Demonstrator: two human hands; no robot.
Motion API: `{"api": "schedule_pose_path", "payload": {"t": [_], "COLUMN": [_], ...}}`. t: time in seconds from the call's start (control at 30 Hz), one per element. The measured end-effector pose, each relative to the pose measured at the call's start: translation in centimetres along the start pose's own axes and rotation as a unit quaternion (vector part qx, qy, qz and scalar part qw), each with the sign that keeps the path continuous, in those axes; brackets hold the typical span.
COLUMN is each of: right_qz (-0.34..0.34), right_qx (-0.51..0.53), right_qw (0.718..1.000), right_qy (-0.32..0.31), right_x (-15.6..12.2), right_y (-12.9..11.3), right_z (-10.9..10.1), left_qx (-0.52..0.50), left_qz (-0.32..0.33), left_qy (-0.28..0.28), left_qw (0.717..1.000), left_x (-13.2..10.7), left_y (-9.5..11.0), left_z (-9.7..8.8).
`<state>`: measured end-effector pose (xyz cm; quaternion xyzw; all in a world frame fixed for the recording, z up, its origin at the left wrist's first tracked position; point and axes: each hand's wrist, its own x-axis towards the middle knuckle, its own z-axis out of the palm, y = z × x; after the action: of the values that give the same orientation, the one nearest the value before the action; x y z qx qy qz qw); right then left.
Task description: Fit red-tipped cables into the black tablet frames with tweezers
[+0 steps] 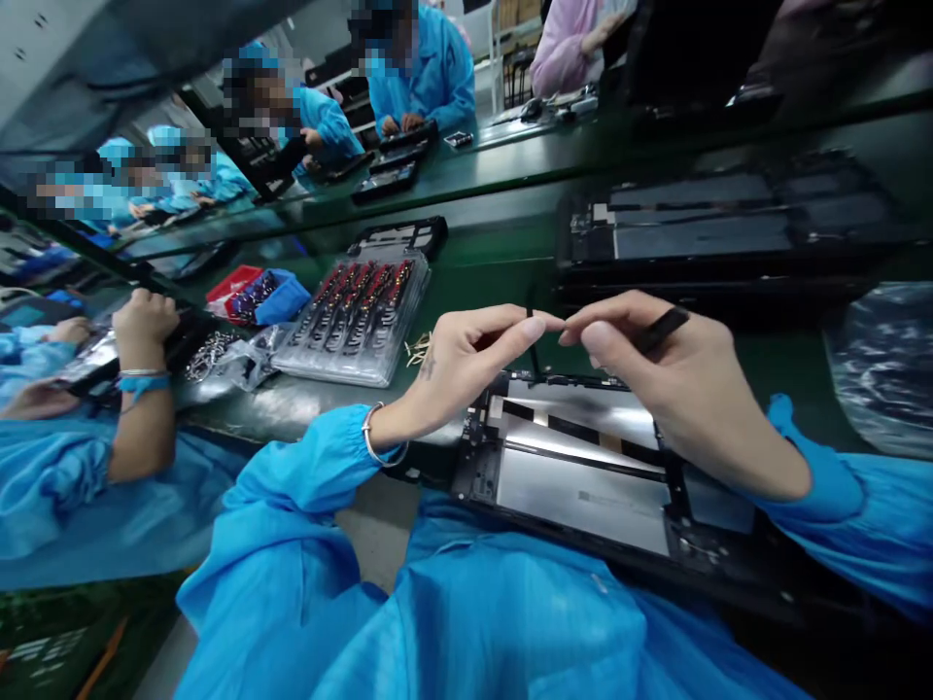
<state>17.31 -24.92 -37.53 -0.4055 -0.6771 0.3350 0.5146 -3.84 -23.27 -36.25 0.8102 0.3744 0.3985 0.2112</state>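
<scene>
The green bench point(492, 277) spreads before you, with a stack of dark device units point(700, 228) toward its far right. Your open device point(583, 491), silver panels showing, lies at the near edge, below your hands. Beyond it to the left sits a clear tray point(342, 365) of red and black parts. Your right hand point(648, 379) has its grip closed around a black tool point(663, 331); your left hand point(473, 360) pinches a thin black strip point(532, 301) between thumb and forefinger, upright above the device's far edge.
</scene>
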Motion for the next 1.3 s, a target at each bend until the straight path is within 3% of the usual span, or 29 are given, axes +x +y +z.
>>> {"api": "schedule_pose_path", "payload": {"t": [0.1,0.27,0.37,0.47,0.63,0.77,1.0,1.3], "right_qz": [-0.014,-0.026,-0.035,-0.028,0.028,0.074,0.1,0.123], "right_qx": [-0.003,-0.003,-0.031,-0.09,-0.176,-0.198,-0.252,-0.283], "right_qw": [0.999,0.999,0.999,0.995,0.976,0.957,0.934,0.921], "right_qy": [-0.041,-0.021,-0.011,-0.03,-0.128,-0.197,-0.231,-0.239], "right_x": [0.1,-0.1,-0.2,-0.5,-1.4,-1.9,-1.5,-0.7], "right_y": [0.8,1.1,0.4,0.1,1.3,2.5,3.2,4.0], "right_z": [0.2,0.5,-0.4,-2.4,-6.0,-7.5,-8.5,-8.4], "left_qx": [-0.137,-0.216,-0.187,-0.138,-0.009,0.052,0.061,0.049], "left_qz": [-0.082,-0.105,-0.085,-0.073,-0.048,0.039,0.174,0.172], "left_qy": [-0.01,-0.03,-0.056,-0.12,-0.157,-0.174,-0.215,-0.288], "left_qw": [0.987,0.97,0.977,0.98,0.986,0.983,0.959,0.941], "left_x": [0.1,-0.3,-1.1,-1.9,-2.5,-2.0,-1.0,-0.9], "left_y": [0.0,-0.2,-0.5,-1.5,-3.4,-3.7,-4.5,-5.5], "left_z": [0.6,1.9,1.5,0.3,-1.1,-0.7,1.4,2.4]}}
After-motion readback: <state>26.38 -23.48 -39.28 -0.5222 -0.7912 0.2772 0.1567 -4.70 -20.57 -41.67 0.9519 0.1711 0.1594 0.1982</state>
